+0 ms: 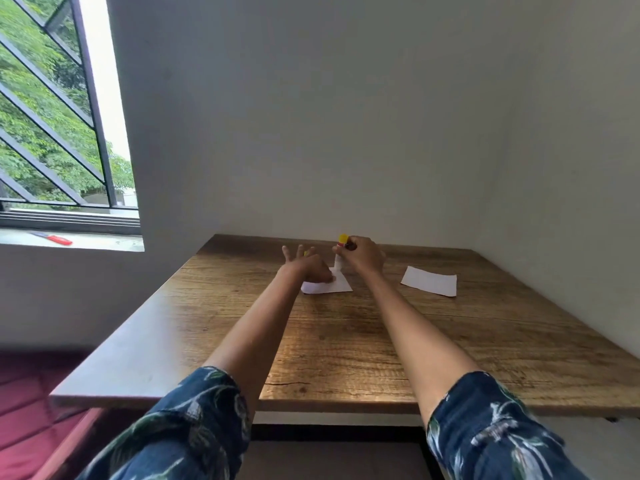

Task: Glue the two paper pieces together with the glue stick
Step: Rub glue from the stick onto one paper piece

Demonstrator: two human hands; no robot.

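Note:
A small white paper piece (331,286) lies on the wooden table (346,341), far from me. My left hand (306,266) presses it flat, thumb on the sheet, fingers spread. My right hand (363,254) grips a glue stick (340,252) upright, yellow end up, white tip down on the paper's far edge. A tiny yellow thing, perhaps the cap, shows behind my left fingers (305,253). The second white paper piece (429,280) lies apart to the right.
The table stands in a corner, with walls behind and to the right. A window with black bars (52,116) is at the left; a red object (59,239) lies on its sill. A dark red cushion (31,410) sits below left.

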